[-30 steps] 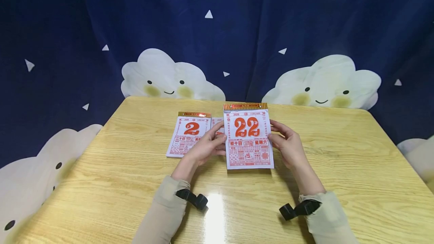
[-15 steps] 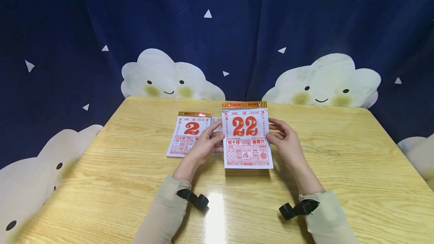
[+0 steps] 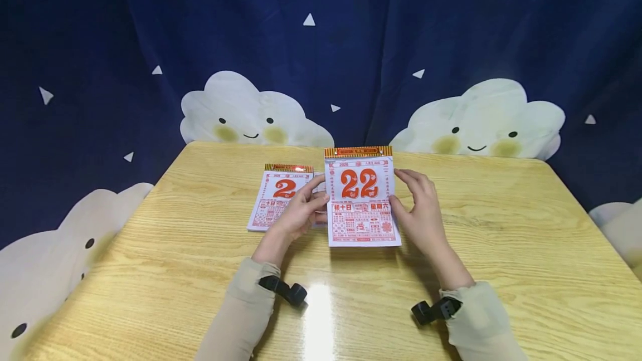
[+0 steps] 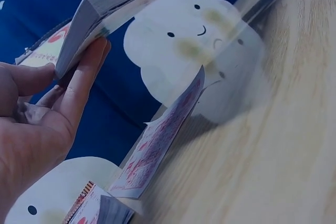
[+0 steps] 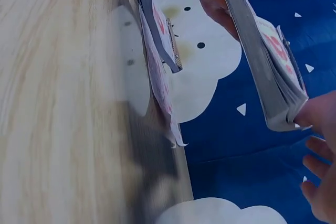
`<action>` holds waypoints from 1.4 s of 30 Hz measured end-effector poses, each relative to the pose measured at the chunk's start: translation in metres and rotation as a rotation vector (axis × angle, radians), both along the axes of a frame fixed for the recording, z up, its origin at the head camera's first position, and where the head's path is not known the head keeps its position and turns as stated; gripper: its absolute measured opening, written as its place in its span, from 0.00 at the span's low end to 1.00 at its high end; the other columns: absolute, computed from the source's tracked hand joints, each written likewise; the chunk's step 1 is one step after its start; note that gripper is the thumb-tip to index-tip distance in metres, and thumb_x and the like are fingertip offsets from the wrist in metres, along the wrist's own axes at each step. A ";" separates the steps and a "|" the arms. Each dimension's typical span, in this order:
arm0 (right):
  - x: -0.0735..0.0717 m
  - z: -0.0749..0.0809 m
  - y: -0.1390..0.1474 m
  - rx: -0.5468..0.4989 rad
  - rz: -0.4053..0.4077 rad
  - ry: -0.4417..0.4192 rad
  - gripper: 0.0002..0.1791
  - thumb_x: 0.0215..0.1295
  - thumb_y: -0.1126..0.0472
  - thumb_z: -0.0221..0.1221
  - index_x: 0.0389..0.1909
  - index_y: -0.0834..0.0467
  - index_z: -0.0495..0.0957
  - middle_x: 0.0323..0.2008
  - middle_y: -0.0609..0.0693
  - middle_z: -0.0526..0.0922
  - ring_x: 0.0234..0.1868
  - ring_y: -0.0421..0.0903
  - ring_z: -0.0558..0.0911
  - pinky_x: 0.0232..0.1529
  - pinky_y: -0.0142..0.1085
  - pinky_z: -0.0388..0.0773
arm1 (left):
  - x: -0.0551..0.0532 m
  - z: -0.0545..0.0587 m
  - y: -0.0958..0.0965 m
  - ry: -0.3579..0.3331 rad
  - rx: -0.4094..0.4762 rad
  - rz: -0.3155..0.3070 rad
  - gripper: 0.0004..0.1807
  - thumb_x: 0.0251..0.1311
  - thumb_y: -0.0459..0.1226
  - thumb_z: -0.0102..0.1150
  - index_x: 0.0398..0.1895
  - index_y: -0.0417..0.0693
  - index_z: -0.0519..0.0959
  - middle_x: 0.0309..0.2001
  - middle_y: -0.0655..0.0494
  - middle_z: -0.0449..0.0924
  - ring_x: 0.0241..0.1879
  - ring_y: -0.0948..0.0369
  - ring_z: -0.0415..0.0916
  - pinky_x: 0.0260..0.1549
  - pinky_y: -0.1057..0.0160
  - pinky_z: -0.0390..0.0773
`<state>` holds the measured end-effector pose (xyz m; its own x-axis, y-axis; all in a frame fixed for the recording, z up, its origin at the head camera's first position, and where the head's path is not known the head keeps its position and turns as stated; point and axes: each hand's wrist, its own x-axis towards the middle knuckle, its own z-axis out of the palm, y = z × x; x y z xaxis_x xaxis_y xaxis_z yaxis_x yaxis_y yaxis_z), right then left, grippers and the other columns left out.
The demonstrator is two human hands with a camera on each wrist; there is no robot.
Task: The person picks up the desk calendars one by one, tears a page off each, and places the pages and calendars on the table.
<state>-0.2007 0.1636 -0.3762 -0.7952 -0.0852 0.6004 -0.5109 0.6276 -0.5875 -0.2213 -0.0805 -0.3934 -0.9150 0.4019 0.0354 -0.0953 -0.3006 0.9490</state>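
Observation:
A tear-off calendar [image 3: 361, 222] with a big red 22 and a gold-and-red striped top band is held up over the table, its face toward the head camera. My left hand [image 3: 296, 215] grips its left edge, thumb in front and fingers behind, as the left wrist view of the hand [image 4: 37, 129] shows. At the opposite edge is my right hand [image 3: 423, 213]; its thumb touches the pad's side in the right wrist view, while the other fingers [image 5: 315, 166] stand apart from the paper. Beyond my left hand lies a second calendar [image 3: 266, 202] showing a 2.
A loose printed sheet [image 4: 157, 145] with a lifted, ragged end lies beside the second calendar. The wooden table [image 3: 501, 249] has its far edge against a dark blue curtain [image 3: 351, 43] with clouds. Black camera straps [image 3: 283, 289] sit on both wrists.
The held calendar has shifted slightly left and up. My right fingers have come away from behind it and spread, leaving the thumb at its edge. My left hand keeps its grip.

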 end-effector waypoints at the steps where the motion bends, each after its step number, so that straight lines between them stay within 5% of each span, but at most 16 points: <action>1: 0.000 0.001 0.000 0.025 -0.006 0.032 0.27 0.51 0.69 0.60 0.56 0.62 0.71 0.53 0.58 0.71 0.55 0.56 0.67 0.55 0.51 0.63 | 0.000 0.000 0.000 -0.001 -0.001 0.003 0.28 0.64 0.27 0.40 0.68 0.46 0.55 0.36 0.56 0.78 0.31 0.63 0.79 0.28 0.65 0.81; 11: 0.003 0.007 -0.005 0.239 0.082 0.333 0.14 0.48 0.69 0.60 0.39 0.59 0.81 0.47 0.56 0.77 0.54 0.56 0.70 0.65 0.49 0.55 | -0.003 0.001 -0.001 -0.011 0.038 -0.014 0.28 0.65 0.27 0.39 0.68 0.46 0.53 0.37 0.55 0.77 0.33 0.62 0.78 0.29 0.65 0.81; 18: 0.009 0.007 -0.012 0.284 0.260 0.293 0.12 0.52 0.67 0.58 0.39 0.57 0.82 0.42 0.51 0.80 0.48 0.49 0.75 0.54 0.41 0.66 | -0.002 0.000 -0.003 -0.014 0.036 -0.004 0.29 0.64 0.27 0.40 0.68 0.46 0.53 0.37 0.55 0.77 0.34 0.62 0.78 0.29 0.65 0.81; 27: 0.016 0.002 -0.022 0.356 0.390 0.293 0.12 0.50 0.59 0.63 0.38 0.55 0.82 0.41 0.47 0.81 0.46 0.46 0.76 0.51 0.39 0.68 | -0.002 -0.004 -0.005 -0.016 0.038 -0.012 0.29 0.64 0.27 0.40 0.69 0.46 0.52 0.33 0.57 0.75 0.31 0.63 0.77 0.26 0.67 0.80; 34: 0.020 0.000 -0.027 0.456 0.424 0.273 0.19 0.46 0.47 0.66 0.38 0.53 0.81 0.43 0.46 0.79 0.47 0.45 0.74 0.53 0.39 0.66 | -0.003 -0.005 -0.006 0.017 0.050 -0.035 0.29 0.65 0.27 0.39 0.69 0.45 0.51 0.36 0.57 0.77 0.33 0.62 0.78 0.29 0.65 0.81; 42: 0.020 -0.001 -0.029 0.494 0.458 0.314 0.18 0.46 0.49 0.66 0.37 0.52 0.81 0.44 0.47 0.79 0.49 0.47 0.74 0.54 0.40 0.66 | -0.003 -0.005 -0.007 0.020 0.055 -0.039 0.28 0.65 0.28 0.39 0.69 0.46 0.51 0.37 0.57 0.77 0.35 0.62 0.79 0.31 0.63 0.81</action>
